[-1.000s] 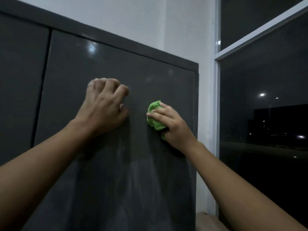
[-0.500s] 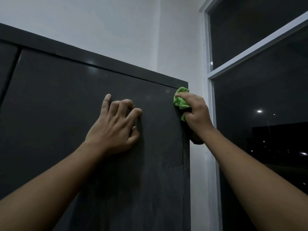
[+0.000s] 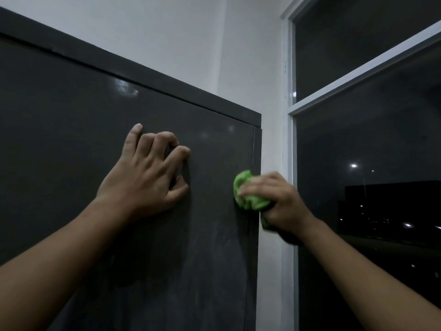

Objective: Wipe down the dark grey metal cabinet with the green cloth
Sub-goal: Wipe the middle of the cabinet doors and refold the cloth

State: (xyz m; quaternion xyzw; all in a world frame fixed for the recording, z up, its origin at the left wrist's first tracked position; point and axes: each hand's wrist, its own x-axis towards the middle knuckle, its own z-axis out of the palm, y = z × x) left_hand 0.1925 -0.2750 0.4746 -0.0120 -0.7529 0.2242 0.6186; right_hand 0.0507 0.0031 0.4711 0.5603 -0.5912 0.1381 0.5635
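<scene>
Nearest to me are two bare forearms reaching up from the bottom corners toward the dark grey cabinet (image 3: pixel 71 144). The left grip (image 3: pixel 148 180) rests against the door front with nothing in it: the heel of the hand lies on the metal, the little finger is stretched upward, and the other fingers are arched with their tips on the surface. Well to its right, the right grip (image 3: pixel 276 201) is clenched round a bunched green cloth (image 3: pixel 248 197) and looks slightly blurred. The cloth is pressed against the right edge of the door, some way below the cabinet's upper right corner, with a fold of it hanging under the hand. The door shows pale, dusty streaks lower down and a few soft reflections near the top. Behind the cabinet rises a white wall (image 3: pixel 167 32). Just beside the cabinet's right side stands a white window frame (image 3: pixel 290 144), and beyond its dark glass a few small lights (image 3: pixel 354 166) shine in the night.
</scene>
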